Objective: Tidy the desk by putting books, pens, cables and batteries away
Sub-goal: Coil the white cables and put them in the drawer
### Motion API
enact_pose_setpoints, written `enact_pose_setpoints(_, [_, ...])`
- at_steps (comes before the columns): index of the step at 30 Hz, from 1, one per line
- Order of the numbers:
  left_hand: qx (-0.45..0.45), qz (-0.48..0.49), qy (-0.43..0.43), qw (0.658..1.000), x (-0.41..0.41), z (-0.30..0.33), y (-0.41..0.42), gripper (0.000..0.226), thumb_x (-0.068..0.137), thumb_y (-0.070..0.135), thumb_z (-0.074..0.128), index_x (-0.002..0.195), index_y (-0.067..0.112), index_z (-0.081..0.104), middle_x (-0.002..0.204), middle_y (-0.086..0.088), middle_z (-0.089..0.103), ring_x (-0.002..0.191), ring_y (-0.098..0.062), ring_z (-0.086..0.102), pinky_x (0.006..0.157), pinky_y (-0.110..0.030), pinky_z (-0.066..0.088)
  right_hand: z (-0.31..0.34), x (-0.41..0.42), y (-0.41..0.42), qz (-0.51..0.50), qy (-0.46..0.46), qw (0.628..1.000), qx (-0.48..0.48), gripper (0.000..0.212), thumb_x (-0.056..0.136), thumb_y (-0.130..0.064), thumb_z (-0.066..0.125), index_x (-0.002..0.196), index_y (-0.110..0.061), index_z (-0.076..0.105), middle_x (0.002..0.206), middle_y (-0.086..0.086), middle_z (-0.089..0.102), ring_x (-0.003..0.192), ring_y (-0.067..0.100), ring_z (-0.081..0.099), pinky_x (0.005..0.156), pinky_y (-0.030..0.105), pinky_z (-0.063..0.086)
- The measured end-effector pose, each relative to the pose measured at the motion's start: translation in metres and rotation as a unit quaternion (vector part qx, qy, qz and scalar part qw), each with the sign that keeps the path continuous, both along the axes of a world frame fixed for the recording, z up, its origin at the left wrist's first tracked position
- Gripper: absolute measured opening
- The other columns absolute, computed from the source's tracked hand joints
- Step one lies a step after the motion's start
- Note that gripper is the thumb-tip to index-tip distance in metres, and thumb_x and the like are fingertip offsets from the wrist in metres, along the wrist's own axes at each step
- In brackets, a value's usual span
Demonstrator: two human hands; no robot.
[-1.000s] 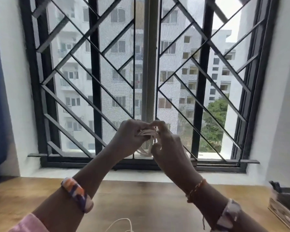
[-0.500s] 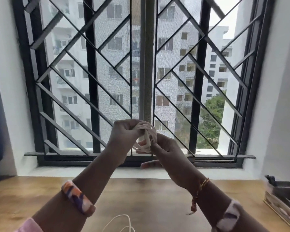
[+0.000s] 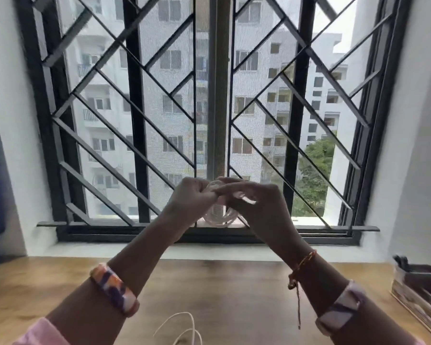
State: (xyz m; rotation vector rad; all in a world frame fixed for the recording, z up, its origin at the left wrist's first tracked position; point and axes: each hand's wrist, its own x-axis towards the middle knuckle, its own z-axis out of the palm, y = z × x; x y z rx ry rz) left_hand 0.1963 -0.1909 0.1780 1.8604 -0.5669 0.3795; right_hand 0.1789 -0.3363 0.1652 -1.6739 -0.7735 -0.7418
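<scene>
No brand, label or writing can be read anywhere in the frame. The cable (image 3: 218,215) is thin and white, gathered into a small bundle of loops that looks pale and blurred against the bright window (image 3: 214,108); it sits just below the centre of the frame, raised above the wooden desk (image 3: 222,290) and in front of the lower window frame. The left hand (image 3: 190,197), centre-left, has its fingers curled round the top of the loops, so the bundle hangs down from that fist and bulges out beneath it. The right hand (image 3: 255,204), just right of centre, meets the left at the top of the bundle, with its forefinger and thumb reaching across and pinching the strands there, the remaining fingers bent loosely behind; the lower arc of the loops shows in the gap between the two palms. A loose tail of the same white cable curls up from the bottom edge of the frame, lying over the desk between the two forearms. On the left forearm sits an orange, purple and white bangle (image 3: 113,288), and on the right wrist a thin red and gold thread bracelet (image 3: 301,267). At the lower right edge stands a desk organiser (image 3: 419,292) with dark compartments, too blurred to make out its contents.
</scene>
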Motion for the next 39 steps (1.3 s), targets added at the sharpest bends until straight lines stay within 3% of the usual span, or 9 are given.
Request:
enact_pose_setpoints(4, [0.023, 0.010, -0.112, 0.993, -0.002, 0.005, 0.011, 0.027, 0.082, 0.011, 0.065, 0.062, 0.028, 0.060, 0.045, 0.018, 0.054, 0.047, 0.001, 0.046, 0.048, -0.013, 0.035, 0.011, -0.010, -0.015, 0.085, 0.159, 0.965, 0.190, 0.011, 0.075, -0.016, 0.065, 0.081, -0.008, 0.069, 0.079, 0.006, 0.073, 0.073, 0.026, 0.071, 0.062, 0.040, 0.057])
enact_pose_setpoints(8, [0.053, -0.064, -0.136, 0.987, -0.004, 0.003, 0.006, 0.015, 0.077, 0.038, 0.057, 0.078, 0.026, 0.066, 0.066, 0.008, 0.059, 0.064, -0.011, 0.052, 0.061, -0.026, 0.041, 0.012, -0.011, -0.011, 0.121, 0.239, 0.928, 0.259, 0.031, 0.072, -0.027, 0.061, 0.091, -0.002, 0.060, 0.066, 0.005, 0.069, 0.048, 0.015, 0.063, 0.057, 0.032, 0.059])
enact_pose_setpoints(12, [0.016, -0.143, -0.082, 0.986, -0.014, 0.002, -0.004, 0.015, 0.089, 0.013, 0.054, 0.077, 0.015, 0.061, 0.056, 0.013, 0.054, 0.054, 0.003, 0.044, 0.054, -0.010, 0.036, 0.015, -0.004, -0.004, 0.141, 0.300, 0.875, 0.353, 0.032, 0.074, -0.021, 0.065, 0.099, -0.007, 0.052, 0.052, 0.000, 0.058, 0.038, 0.005, 0.049, 0.041, 0.019, 0.047])
enact_pose_setpoints(16, [-0.077, -0.126, -0.031, 0.989, -0.017, 0.000, -0.007, 0.034, 0.093, 0.013, 0.047, 0.065, 0.026, 0.063, 0.047, 0.014, 0.049, 0.044, 0.003, 0.041, 0.041, -0.012, 0.034, 0.017, -0.005, 0.000, 0.070, 0.300, 0.914, 0.265, 0.019, 0.082, -0.030, 0.061, 0.078, -0.011, 0.061, 0.061, 0.000, 0.062, 0.054, 0.010, 0.054, 0.054, 0.025, 0.049])
enact_pose_setpoints(22, [-0.084, -0.075, -0.053, 0.992, -0.015, 0.004, -0.009, 0.028, 0.095, 0.016, 0.044, 0.068, 0.015, 0.054, 0.045, 0.016, 0.048, 0.041, 0.004, 0.042, 0.039, -0.008, 0.032, 0.012, -0.017, 0.007, 0.098, 0.310, 0.941, 0.094, 0.048, 0.083, -0.047, 0.049, 0.102, -0.006, 0.066, 0.092, 0.004, 0.069, 0.085, 0.013, 0.063, 0.080, 0.042, 0.053])
enact_pose_setpoints(29, [-0.008, -0.048, -0.065, 0.997, -0.001, 0.005, -0.004, 0.024, 0.093, 0.025, 0.049, 0.074, 0.017, 0.061, 0.055, 0.008, 0.056, 0.048, -0.003, 0.049, 0.047, -0.018, 0.040, 0.007, -0.016, 0.004, 0.131, 0.309, 0.932, 0.136, 0.011, 0.082, -0.002, 0.061, 0.091, 0.005, 0.062, 0.085, 0.015, 0.065, 0.082, 0.023, 0.063, 0.079, 0.034, 0.055])
enact_pose_setpoints(34, [-0.009, -0.037, -0.046, 0.998, 0.005, -0.010, -0.002, 0.032, 0.090, 0.036, 0.047, 0.097, 0.008, 0.061, 0.066, 0.003, 0.057, 0.050, 0.001, 0.048, 0.047, -0.015, 0.037, 0.011, -0.016, 0.001, 0.165, 0.350, 0.893, 0.230, 0.037, 0.066, -0.001, 0.066, 0.101, -0.007, 0.054, 0.096, 0.023, 0.063, 0.078, 0.028, 0.061, 0.078, 0.034, 0.050])
enact_pose_setpoints(37, [-0.029, -0.086, 0.061, 0.994, 0.003, -0.016, -0.001, 0.044, 0.078, 0.051, 0.044, 0.094, 0.014, 0.061, 0.067, -0.002, 0.056, 0.054, -0.008, 0.044, 0.048, -0.020, 0.036, 0.009, -0.018, 0.002, 0.224, 0.368, 0.864, 0.261, 0.047, 0.061, 0.000, 0.065, 0.105, -0.012, 0.050, 0.087, 0.013, 0.066, 0.071, 0.020, 0.063, 0.071, 0.030, 0.049])
enact_pose_setpoints(39, [-0.031, -0.075, 0.068, 0.994, 0.002, -0.018, -0.005, 0.035, 0.084, 0.047, 0.044, 0.085, 0.017, 0.061, 0.060, 0.002, 0.056, 0.050, -0.006, 0.044, 0.047, -0.019, 0.036, 0.004, -0.017, 0.004, 0.221, 0.344, 0.876, 0.255, 0.044, 0.060, 0.000, 0.068, 0.100, -0.014, 0.055, 0.086, 0.012, 0.066, 0.072, 0.020, 0.063, 0.071, 0.030, 0.048])
